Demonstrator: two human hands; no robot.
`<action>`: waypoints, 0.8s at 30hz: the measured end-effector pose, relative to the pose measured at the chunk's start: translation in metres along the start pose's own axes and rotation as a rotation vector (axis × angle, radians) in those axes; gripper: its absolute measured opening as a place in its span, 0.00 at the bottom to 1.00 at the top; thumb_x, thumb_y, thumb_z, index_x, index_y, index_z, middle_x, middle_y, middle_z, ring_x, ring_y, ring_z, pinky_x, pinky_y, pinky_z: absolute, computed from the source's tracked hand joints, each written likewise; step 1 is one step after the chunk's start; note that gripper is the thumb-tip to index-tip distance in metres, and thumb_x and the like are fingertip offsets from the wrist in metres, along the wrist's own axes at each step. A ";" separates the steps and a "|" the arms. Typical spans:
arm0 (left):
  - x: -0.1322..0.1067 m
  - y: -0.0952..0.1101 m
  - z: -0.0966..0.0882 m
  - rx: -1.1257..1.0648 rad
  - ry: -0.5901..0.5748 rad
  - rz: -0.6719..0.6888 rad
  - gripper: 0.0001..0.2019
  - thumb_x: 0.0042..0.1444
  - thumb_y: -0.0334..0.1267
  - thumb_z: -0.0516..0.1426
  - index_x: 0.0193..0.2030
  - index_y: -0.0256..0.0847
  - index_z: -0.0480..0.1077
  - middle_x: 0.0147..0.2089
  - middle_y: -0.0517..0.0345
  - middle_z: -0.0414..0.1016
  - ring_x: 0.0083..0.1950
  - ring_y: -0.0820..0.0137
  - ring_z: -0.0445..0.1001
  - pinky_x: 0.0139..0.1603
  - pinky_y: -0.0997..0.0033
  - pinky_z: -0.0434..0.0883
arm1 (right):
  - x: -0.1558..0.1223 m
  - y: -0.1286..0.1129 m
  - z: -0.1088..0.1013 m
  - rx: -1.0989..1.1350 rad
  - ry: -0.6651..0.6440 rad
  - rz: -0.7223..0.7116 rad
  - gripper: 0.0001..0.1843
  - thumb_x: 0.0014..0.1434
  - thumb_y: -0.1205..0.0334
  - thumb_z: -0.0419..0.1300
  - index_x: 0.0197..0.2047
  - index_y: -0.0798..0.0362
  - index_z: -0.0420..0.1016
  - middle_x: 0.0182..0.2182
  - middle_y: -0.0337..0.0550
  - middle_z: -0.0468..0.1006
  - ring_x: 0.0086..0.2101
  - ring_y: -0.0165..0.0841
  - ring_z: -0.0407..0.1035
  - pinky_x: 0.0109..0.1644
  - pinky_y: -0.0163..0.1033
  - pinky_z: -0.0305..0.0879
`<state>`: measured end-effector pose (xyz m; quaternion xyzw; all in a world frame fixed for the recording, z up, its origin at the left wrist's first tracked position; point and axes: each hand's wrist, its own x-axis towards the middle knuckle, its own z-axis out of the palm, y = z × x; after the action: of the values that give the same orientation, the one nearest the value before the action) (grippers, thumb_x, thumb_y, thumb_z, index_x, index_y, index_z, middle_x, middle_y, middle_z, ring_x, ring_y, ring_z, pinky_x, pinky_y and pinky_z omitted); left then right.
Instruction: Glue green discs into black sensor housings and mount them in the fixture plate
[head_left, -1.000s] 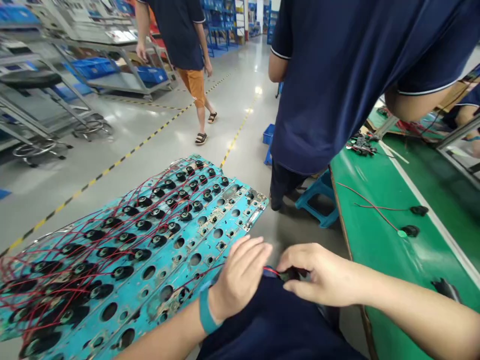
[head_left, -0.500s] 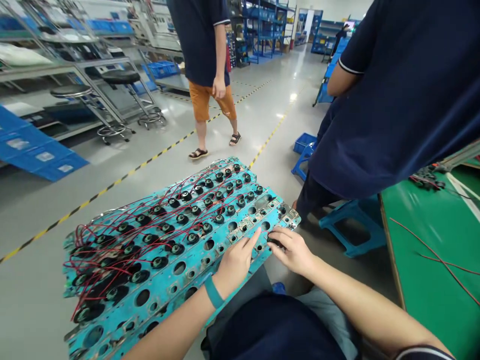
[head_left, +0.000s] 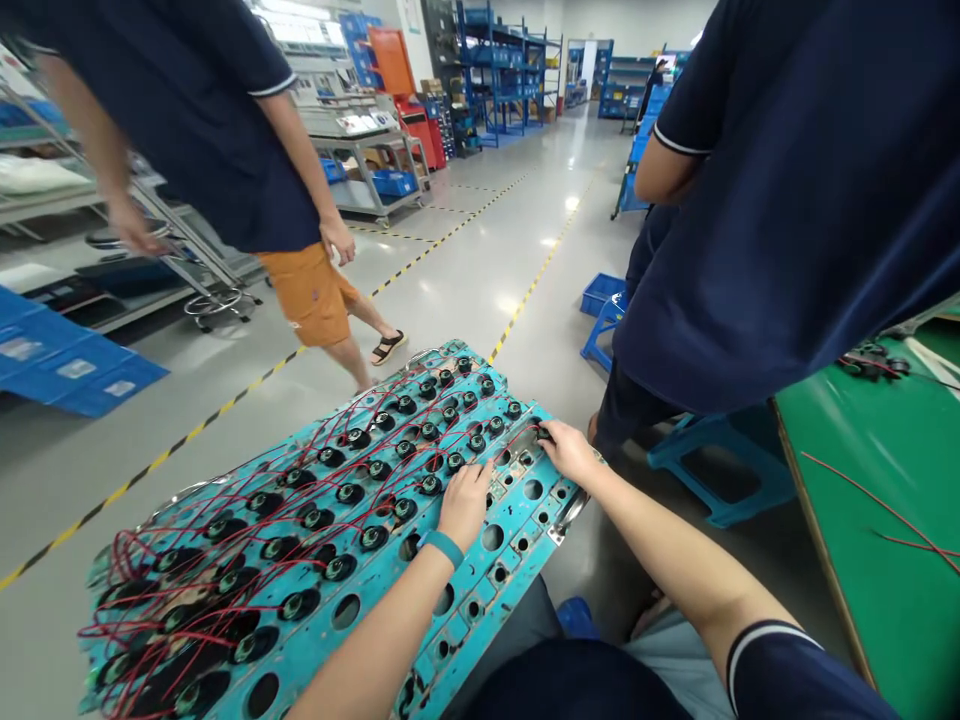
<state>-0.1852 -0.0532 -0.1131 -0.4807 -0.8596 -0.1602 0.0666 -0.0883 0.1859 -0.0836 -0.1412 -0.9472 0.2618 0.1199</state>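
Note:
A worn turquoise fixture plate [head_left: 517,560] rests across my lap, full of round holes. Many holes hold small black round parts [head_left: 371,537] with red wires [head_left: 225,560] trailing over the plate. My left hand [head_left: 463,500] lies on the plate's middle, fingers curled down on it, a teal band on the wrist. My right hand [head_left: 568,449] reaches to the plate's far right end. Its fingertips pinch a small black round part [head_left: 543,433] at a hole there.
A person in a dark shirt [head_left: 787,200] stands close on the right by blue stools [head_left: 712,470]. Another person in orange shorts [head_left: 307,290] walks past on the left. A green bench [head_left: 885,540] with red wires lies to the right. Blue bins [head_left: 67,360] and shelving line the left.
Both hands have moved from my lap up onto the plate, the right carrying the black part to the far right end. The walking person has come much closer on the left.

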 end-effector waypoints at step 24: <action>0.099 0.045 0.035 -0.318 -0.176 -0.119 0.34 0.57 0.42 0.45 0.67 0.21 0.60 0.59 0.27 0.71 0.57 0.42 0.75 0.59 0.45 0.72 | -0.009 -0.010 -0.016 -0.228 0.058 -0.058 0.11 0.66 0.54 0.61 0.48 0.51 0.73 0.41 0.39 0.83 0.35 0.35 0.76 0.33 0.34 0.69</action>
<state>-0.1979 0.0605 -0.1099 -0.4455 -0.8529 -0.2549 -0.0953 -0.0769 0.1824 -0.0660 -0.1338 -0.9706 0.1448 0.1380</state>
